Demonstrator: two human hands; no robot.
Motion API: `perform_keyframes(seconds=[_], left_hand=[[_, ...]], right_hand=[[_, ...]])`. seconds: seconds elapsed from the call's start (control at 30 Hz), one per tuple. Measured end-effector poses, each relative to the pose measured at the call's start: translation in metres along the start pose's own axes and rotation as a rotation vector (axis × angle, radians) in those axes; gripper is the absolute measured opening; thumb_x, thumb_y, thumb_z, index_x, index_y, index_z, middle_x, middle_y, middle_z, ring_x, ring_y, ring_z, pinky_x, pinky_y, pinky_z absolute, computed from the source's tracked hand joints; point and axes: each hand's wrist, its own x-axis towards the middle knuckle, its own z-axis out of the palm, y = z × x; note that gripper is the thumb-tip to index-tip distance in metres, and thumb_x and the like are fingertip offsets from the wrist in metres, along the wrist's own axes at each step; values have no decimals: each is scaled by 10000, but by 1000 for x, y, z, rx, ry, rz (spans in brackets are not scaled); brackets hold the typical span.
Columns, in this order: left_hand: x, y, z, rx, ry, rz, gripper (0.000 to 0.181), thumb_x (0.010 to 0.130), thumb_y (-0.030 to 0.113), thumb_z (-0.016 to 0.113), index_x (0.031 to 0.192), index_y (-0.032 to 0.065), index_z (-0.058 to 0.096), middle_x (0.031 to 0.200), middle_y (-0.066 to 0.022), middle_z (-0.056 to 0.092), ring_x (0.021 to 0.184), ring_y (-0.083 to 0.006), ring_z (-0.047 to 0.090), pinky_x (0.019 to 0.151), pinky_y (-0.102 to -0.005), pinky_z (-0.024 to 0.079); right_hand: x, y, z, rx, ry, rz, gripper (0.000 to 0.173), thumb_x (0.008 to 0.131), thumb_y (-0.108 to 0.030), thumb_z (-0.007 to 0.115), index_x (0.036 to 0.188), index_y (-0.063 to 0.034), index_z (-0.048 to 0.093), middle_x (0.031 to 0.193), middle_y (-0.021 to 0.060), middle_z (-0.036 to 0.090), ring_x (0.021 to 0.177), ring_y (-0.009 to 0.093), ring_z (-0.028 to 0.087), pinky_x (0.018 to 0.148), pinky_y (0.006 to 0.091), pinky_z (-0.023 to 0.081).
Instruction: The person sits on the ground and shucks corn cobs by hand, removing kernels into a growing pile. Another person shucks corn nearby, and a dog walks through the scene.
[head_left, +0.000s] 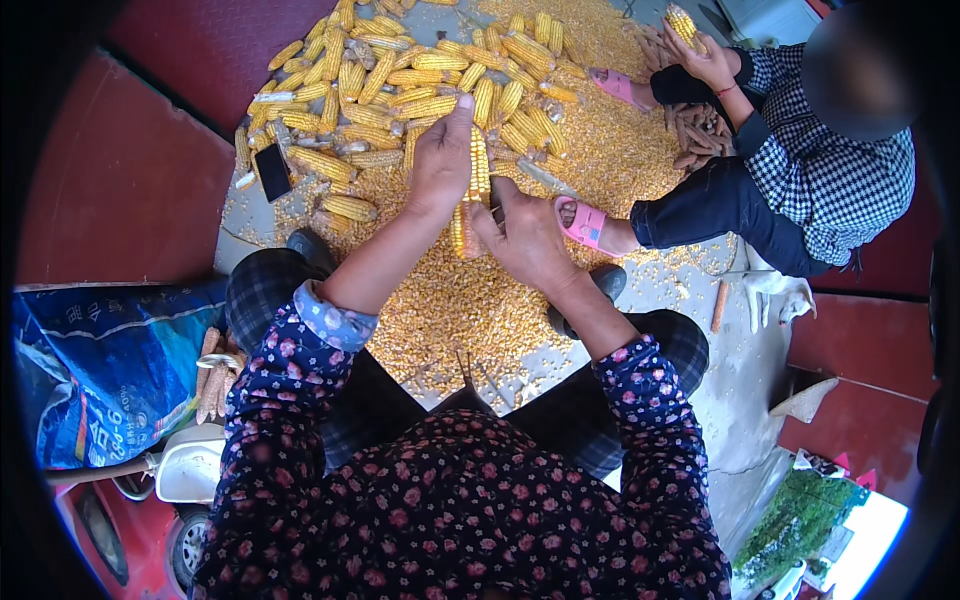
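Note:
Upright in my left hand is an ear of yellow corn, gripped from its left side with the thumb pointing up. My right hand is at the ear's lower right, fingers bent and thumb against the kernels. A strip of the ear's lower part looks stripped, showing pale pinkish cob. Whether a small tool sits between the right fingers is hard to see. Below both hands spreads a heap of loose kernels on the concrete floor. Beyond them lies a pile of unshelled ears.
A phone lies left of the pile. At right, a seated person in pink slippers holds another ear. Bare cobs lie by that person, more beside a blue sack. A white dog is behind.

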Motion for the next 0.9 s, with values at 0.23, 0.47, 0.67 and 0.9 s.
perform_keyframes(seconds=[0.23,0.47,0.67,0.9], left_hand=[[-11,1,6,9,-6,-12,562,918,532,479,754,4,582,649,-52,570,557,-124,537,550,-266,448],[-3,1,3,-28,-6,-19,518,927,513,471,766,30,565,629,-57,568,546,-121,542,527,-258,444],[-5,-3,2,-21,-31,-8,570,921,531,473,812,-17,586,661,-56,574,590,-126,550,564,-269,451],[6,-10,-1,-60,12,-54,532,931,538,436,767,47,560,645,-68,578,549,-136,547,532,-265,450]], right_hand=[[0,12,5,-35,53,23,251,842,-230,551,842,19,519,596,226,575,571,391,599,550,473,483],[0,-2,-4,263,-79,236,289,863,-254,518,922,28,522,705,257,590,664,424,594,626,485,458],[-2,5,8,170,31,131,299,846,-253,535,936,32,520,714,254,586,652,410,596,625,464,465],[-1,4,0,242,18,143,286,811,-238,582,926,18,526,691,242,594,654,393,615,614,452,486]])
